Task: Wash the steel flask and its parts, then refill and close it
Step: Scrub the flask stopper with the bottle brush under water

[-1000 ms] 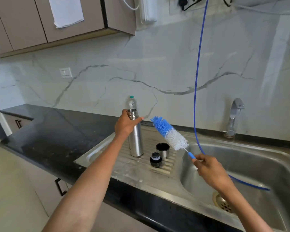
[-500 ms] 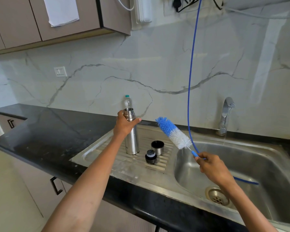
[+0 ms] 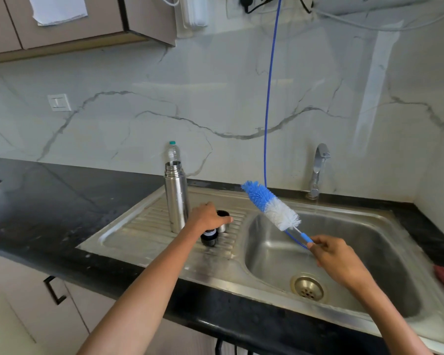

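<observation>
Flask [image 3: 176, 198] stands free now: I've moved my left hand [image 3: 208, 216] off it to clasp the cup [image 3: 223, 214] at its four o'clock; my right hand [image 3: 337, 257] still grips the brush [image 3: 271, 205], so parts come first.

The flask [image 3: 176, 198] is tall, shiny steel. It stands straight up with its top open, at the back of the ribbed drainboard [image 3: 149, 221], near the sink's left side. Just to its right sits the small steel cup [image 3: 223, 219], dark inside, partly hidden under a hand. In front of the cup stands the black stopper [image 3: 209, 237]. The brush [image 3: 271, 206] has a blue tip and white bristles. It is held tilted in the air over the basin's back left corner.
</observation>
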The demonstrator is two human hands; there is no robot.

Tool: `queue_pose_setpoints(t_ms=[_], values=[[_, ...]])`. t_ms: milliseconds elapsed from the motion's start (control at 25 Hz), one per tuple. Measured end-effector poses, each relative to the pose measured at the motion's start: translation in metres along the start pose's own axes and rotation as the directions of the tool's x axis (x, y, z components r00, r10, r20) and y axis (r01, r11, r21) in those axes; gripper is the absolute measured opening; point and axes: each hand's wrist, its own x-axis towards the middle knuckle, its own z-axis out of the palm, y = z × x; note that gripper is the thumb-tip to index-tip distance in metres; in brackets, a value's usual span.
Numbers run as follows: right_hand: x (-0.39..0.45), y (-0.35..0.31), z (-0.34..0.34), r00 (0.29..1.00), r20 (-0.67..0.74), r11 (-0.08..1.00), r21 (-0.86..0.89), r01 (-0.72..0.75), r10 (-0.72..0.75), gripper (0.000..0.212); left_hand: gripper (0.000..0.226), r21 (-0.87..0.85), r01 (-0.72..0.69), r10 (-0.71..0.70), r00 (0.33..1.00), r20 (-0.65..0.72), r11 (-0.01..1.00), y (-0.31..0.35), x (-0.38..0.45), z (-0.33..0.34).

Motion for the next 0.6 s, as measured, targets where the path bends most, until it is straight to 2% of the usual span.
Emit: queue_pose_setpoints(t_ms=[80,160,240,280,360,440,520,600], values=[[-0.003,0.001,-0.006,1.0,0.025,0.999,-0.032,-0.013,0.014,0.014,0.088,0.118,0.035,-0.037,0.999,0.02,0.992,0.001,0.013,0.002],[-0.001,0.002,-0.005,0.998,0.052,0.998,-0.063,-0.017,0.021,0.014,0.079,0.119,0.054,-0.059,0.998,0.037,0.991,-0.004,0.018,-0.003],[-0.001,0.023,-0.026,0.998,0.003,0.996,-0.064,-0.064,0.064,0.013,0.068,0.101,0.01,-0.013,1.0,0.025,0.995,0.024,0.036,0.002],[-0.001,0.028,-0.028,0.997,0.006,0.996,-0.057,-0.071,0.071,0.014,0.065,0.049,-0.012,0.011,1.0,0.024,0.999,0.025,0.033,0.002],[-0.007,0.04,-0.037,0.995,0.042,0.995,-0.035,-0.094,0.096,0.014,0.067,-0.192,-0.052,0.048,0.998,-0.029,0.98,0.035,0.028,0.004],[-0.014,0.049,-0.047,0.992,0.054,0.993,0.013,-0.116,0.115,0.016,0.065,-0.422,-0.149,0.125,0.988,-0.086,0.894,0.047,0.022,0.005],[-0.021,0.062,-0.067,0.987,0.044,0.986,0.05,-0.158,0.155,0.018,0.048,-0.518,-0.255,0.206,0.967,-0.151,0.816,0.077,0.017,0.015],[-0.032,0.076,-0.095,0.972,0.071,0.972,0.061,-0.229,0.224,0.018,0.046,-0.597,-0.331,0.26,0.944,-0.205,0.731,0.111,0.014,0.032]])
